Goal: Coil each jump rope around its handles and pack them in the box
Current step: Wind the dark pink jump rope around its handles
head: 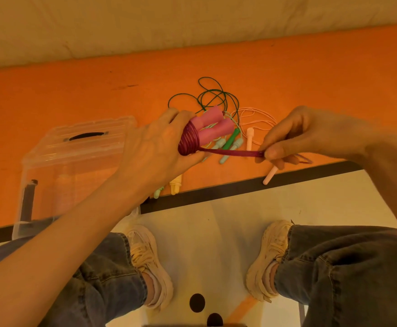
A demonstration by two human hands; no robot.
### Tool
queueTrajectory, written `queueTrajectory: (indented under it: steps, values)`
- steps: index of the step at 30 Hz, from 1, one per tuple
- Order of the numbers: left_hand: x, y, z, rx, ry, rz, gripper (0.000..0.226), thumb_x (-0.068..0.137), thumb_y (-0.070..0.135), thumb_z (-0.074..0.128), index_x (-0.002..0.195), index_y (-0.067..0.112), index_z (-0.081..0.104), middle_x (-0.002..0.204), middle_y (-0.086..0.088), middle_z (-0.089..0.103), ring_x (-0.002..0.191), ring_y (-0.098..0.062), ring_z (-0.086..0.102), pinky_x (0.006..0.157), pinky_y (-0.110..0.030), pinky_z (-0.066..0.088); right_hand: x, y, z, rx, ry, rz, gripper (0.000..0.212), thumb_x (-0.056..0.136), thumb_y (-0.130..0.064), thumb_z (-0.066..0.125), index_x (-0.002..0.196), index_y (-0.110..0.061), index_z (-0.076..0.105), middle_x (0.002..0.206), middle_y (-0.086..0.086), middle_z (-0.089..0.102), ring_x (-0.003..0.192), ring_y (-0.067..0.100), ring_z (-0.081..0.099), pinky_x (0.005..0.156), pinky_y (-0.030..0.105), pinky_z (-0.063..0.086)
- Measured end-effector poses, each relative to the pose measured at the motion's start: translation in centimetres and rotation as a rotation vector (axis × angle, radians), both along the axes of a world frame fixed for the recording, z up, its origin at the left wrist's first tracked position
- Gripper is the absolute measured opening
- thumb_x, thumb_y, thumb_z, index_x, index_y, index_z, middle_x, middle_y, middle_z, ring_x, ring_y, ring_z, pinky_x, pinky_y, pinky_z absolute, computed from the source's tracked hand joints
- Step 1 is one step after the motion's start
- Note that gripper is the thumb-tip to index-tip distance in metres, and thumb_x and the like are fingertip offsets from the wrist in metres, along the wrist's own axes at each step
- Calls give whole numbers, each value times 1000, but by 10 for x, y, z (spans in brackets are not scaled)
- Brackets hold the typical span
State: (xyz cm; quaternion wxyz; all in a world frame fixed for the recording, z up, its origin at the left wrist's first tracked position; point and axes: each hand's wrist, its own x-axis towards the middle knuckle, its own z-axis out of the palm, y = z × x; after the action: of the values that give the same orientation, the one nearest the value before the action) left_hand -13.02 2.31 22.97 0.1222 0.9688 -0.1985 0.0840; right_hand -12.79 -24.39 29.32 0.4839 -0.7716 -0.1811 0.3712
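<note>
My left hand (155, 147) grips two pink foam handles (212, 126) held side by side, with dark magenta rope (189, 142) coiled around their near end. A taut stretch of that rope runs right to my right hand (310, 135), which pinches it between thumb and fingers. Both hands hover above the orange mat (74, 95). Under them lie loose ropes: a dark green cord (212, 93) with a green handle (231, 140), a pale pink rope (256, 116) with pink handles (250, 135), and mint handles (234, 146). The clear plastic box (74, 161) stands at the left.
A yellow handle (176, 184) and a light green one (158, 192) peek out under my left wrist at the mat's dark front edge (240, 187). My knees and pale sneakers (150, 263) are on the white floor below. A beige cloth covers the far side.
</note>
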Motion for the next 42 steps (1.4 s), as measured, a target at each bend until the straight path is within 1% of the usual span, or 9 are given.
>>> queueTrajectory:
  steps: [4, 8, 12, 17, 21, 28, 35, 37, 42]
  values:
    - [-5, -3, -2, 72, -43, -31, 62, 77, 67, 47, 118, 22, 58, 102, 3, 61, 75, -24, 63, 51, -30, 40, 3, -17, 8, -144, -77, -13, 39, 62, -55, 70, 93, -33, 77, 77, 8, 69, 63, 11, 55, 56, 19, 46]
    - [-4, 2, -4, 142, -22, -32, 69, 75, 70, 36, 119, 21, 57, 101, 1, 61, 76, -30, 63, 60, -39, 42, 8, -37, 13, -263, -231, -187, 20, 66, -47, 72, 81, -35, 76, 72, 5, 70, 60, 11, 56, 65, 33, 48]
    - [-4, 5, -4, 179, 36, -64, 61, 79, 60, 59, 126, 22, 53, 109, -2, 57, 83, -28, 62, 58, -34, 42, 8, -45, 13, -354, -344, -293, 18, 65, -36, 68, 81, -29, 75, 74, -4, 73, 66, 9, 63, 72, 33, 51]
    - [-5, 0, 0, 228, 82, -126, 61, 79, 65, 53, 128, 29, 50, 101, 2, 61, 87, -28, 60, 59, -32, 40, 10, -30, 10, -214, -624, -434, 20, 76, -35, 64, 93, -25, 70, 82, -4, 69, 70, 5, 62, 68, 20, 52]
    - [-8, -7, 1, 97, 152, -225, 74, 71, 78, 27, 116, 28, 58, 92, 7, 63, 80, -20, 63, 68, -41, 50, 19, -12, 0, -132, -753, -503, 17, 88, -17, 65, 105, -17, 66, 85, -4, 67, 67, 1, 60, 65, 15, 50]
    - [-13, -13, 3, 41, 137, -394, 66, 76, 78, 39, 118, 31, 60, 101, 12, 67, 84, -12, 64, 62, -37, 52, 39, 8, -20, -66, -718, -594, 10, 86, -17, 68, 95, -20, 71, 79, 1, 69, 61, 0, 58, 53, 17, 47]
    - [-24, -20, 5, -15, 85, -480, 64, 85, 71, 35, 120, 21, 53, 100, 8, 67, 70, -14, 63, 49, -30, 46, 44, 16, -33, -47, -651, -595, 12, 84, -12, 70, 96, -16, 71, 76, -5, 67, 62, -7, 61, 56, 7, 41]
    - [-28, -24, 6, -54, 69, -477, 64, 85, 69, 41, 121, 17, 46, 103, 7, 69, 65, -13, 64, 45, -25, 40, 46, 16, -37, -66, -645, -582, 11, 84, -15, 71, 95, -17, 71, 74, -5, 68, 64, -4, 62, 57, 10, 43]
    - [-29, -23, 10, -156, 48, -476, 65, 84, 66, 47, 127, 18, 37, 104, 5, 69, 76, -14, 67, 50, -32, 50, 46, 13, -44, -118, -605, -568, 9, 83, -16, 72, 93, -17, 73, 75, -1, 69, 71, 3, 64, 70, 22, 53]
